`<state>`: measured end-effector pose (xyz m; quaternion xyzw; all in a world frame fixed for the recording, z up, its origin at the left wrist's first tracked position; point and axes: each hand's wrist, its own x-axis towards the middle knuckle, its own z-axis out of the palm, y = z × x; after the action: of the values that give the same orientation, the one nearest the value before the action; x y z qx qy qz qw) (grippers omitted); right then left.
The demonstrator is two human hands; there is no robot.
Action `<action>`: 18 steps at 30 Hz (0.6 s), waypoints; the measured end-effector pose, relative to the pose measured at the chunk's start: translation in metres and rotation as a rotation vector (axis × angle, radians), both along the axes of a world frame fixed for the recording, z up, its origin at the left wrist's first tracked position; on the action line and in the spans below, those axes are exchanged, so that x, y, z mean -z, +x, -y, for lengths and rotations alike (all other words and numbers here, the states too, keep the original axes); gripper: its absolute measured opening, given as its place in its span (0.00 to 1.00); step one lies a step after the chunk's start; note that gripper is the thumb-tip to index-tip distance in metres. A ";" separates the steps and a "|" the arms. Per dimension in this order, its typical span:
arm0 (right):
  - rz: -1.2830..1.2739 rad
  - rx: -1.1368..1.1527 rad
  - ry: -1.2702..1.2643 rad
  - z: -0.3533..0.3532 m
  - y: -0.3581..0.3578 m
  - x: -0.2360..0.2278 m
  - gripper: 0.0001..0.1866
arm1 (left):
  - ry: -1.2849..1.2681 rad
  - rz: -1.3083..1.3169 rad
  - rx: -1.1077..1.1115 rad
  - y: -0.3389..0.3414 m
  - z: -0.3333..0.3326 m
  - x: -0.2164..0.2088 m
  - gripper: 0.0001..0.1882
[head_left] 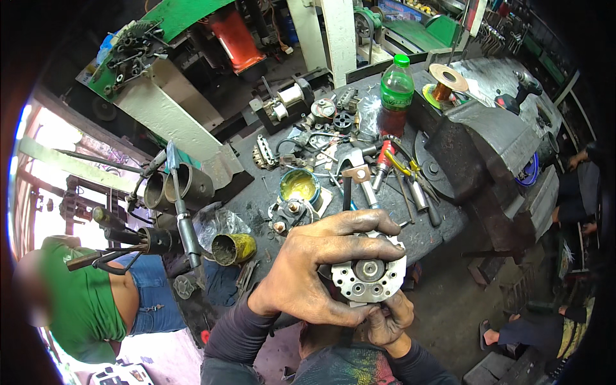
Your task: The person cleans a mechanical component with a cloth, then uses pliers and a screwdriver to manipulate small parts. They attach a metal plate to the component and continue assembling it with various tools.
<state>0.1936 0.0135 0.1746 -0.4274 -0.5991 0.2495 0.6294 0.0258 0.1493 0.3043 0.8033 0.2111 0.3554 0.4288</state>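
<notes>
Holding 1 metal part [370, 270]: 2 hands [314, 264] [390, 326]

The left hand [311, 266] gripped wide, fingers [356, 248] stretched above and thumb [340, 312] below. The right hand [390, 324] curled close beneath, perhaps in a pinch. Both forearms [239, 337] were dark-sleeved.

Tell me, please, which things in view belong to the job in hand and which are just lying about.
Job in hand:
- round metal part with holes, held in the left hand, with the right hand at its lower edge

Apparently lying about:
- green-capped bottle
- copper wire spool
- power drill
- yellow can
</notes>
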 end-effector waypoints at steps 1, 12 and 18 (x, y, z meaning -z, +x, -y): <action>-0.008 -0.006 -0.008 -0.001 0.002 -0.001 0.13 | -0.002 -0.009 -0.006 0.000 0.000 0.000 0.38; -0.085 -0.100 -0.203 0.011 0.018 0.005 0.17 | -0.122 0.114 -0.074 0.003 0.001 0.008 0.43; -0.208 -0.217 -0.490 0.024 0.028 0.018 0.28 | -0.115 0.225 -0.074 0.005 0.002 0.015 0.40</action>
<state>0.2221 -0.0108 0.1568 -0.4722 -0.4956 0.4951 0.5350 0.0306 0.1475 0.2890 0.7241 0.2110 0.4462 0.4818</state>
